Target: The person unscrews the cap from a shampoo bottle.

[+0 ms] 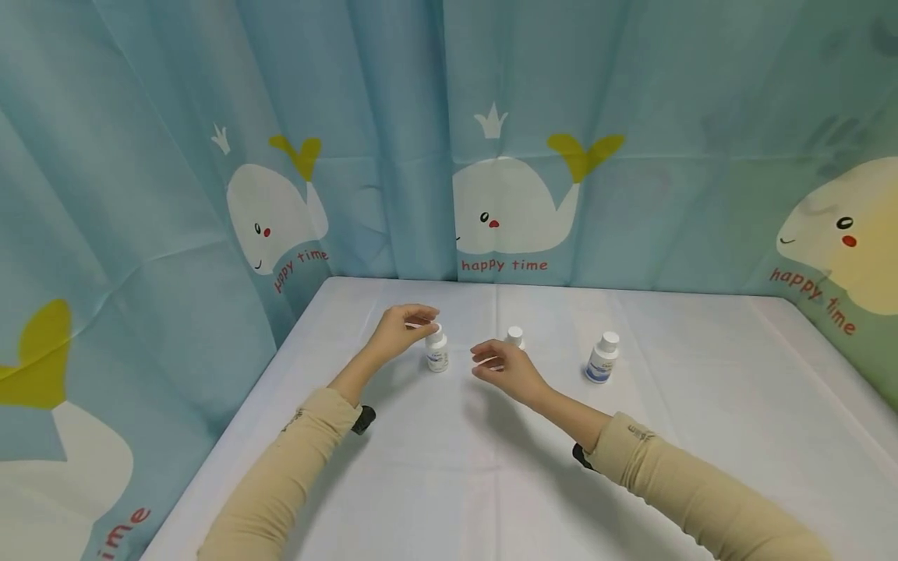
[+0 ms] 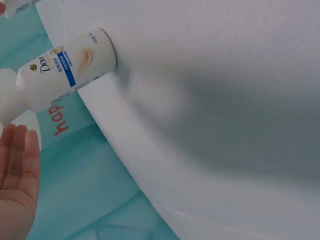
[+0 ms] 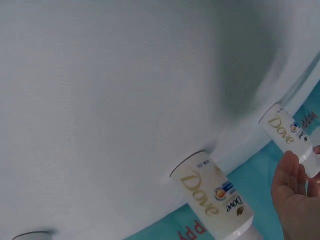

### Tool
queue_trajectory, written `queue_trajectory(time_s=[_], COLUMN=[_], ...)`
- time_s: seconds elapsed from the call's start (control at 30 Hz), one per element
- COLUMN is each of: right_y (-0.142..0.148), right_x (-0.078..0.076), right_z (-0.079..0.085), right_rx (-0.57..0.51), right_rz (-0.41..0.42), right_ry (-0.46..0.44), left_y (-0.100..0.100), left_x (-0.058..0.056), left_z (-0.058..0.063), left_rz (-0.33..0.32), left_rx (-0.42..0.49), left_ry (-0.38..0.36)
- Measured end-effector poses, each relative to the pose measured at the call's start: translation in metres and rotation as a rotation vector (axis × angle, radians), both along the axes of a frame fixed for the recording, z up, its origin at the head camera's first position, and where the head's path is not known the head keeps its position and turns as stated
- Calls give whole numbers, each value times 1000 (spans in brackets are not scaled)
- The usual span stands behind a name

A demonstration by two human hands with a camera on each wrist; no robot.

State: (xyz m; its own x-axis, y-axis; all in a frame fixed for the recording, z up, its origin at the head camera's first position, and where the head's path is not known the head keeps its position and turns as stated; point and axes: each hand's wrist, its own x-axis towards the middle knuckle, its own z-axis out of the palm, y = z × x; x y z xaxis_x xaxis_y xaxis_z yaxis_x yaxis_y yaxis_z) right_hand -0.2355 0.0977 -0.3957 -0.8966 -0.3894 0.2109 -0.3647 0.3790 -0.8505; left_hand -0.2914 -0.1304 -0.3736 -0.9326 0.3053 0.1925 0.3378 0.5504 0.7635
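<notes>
Three white Dove bottles with white caps stand upright in a row on the table. At the left bottle [image 1: 437, 359], my left hand [image 1: 401, 329] reaches in beside the cap with thumb and fingers apart. The left wrist view shows the fingers [image 2: 20, 160] fairly straight, their tips right at the cap. My right hand [image 1: 510, 372] hovers between the left and middle bottles, fingers loosely bent and holding nothing. It partly hides the middle bottle [image 1: 515, 336] in the head view; the Dove label shows in the right wrist view. The right bottle [image 1: 602, 360] stands apart from both hands.
A white cloth covers the table [image 1: 449, 467]. Behind and to the sides hangs a blue curtain [image 1: 393, 117] printed with whales and "happy time". The table's far edge lies a short way behind the bottles. Beige sleeves [image 1: 281, 467] cover both forearms.
</notes>
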Motion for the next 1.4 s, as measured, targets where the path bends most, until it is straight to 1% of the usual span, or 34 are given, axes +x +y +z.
queue_trajectory(time_s=[0.1,0.27,0.37,0.5,0.73,0.87,0.93,1.0,1.1,1.2,1.3,1.4], right_y=[-8,-18,-23,-30,-44,-50,-52,-54,-58,-63,-67,-70], right_x=[-6,-16,-20,-24,-32,-36,-38,-39,-40,-41,-41,-41], right_z=[-3,-9,-9,-8,-12,-13,-14,-15,-17,-21,-25,-26], right_rx=[-18,-12,-18,-17,-33,-43,-49,-43,-27,-12,-3,4], right_rz=[-12,-21,-32,-57,-96,-92,-91,-93,-100,-117,-137,-159], right_ry=[-30,-51,-98,-132,-140,-185,-225,-259,-282,-281,-256,-208], left_y=[0,-1,0,1,2,2,2,3,3,2,1,1], left_x=[0,0,0,1,2,2,2,2,2,3,3,2], left_z=[-3,-5,-6,-6,-6,-10,-12,-15,-17,-19,-21,-21], left_rz=[2,8,-4,-21,-37,-50,-58,-66,-72,-67,-69,-73], left_rx=[26,48,53,63,91,102,111,116,113,121,132,131], left_ry=[-9,-9,-1,-6,-9,-21,-28,-34,-28,-27,-17,-16])
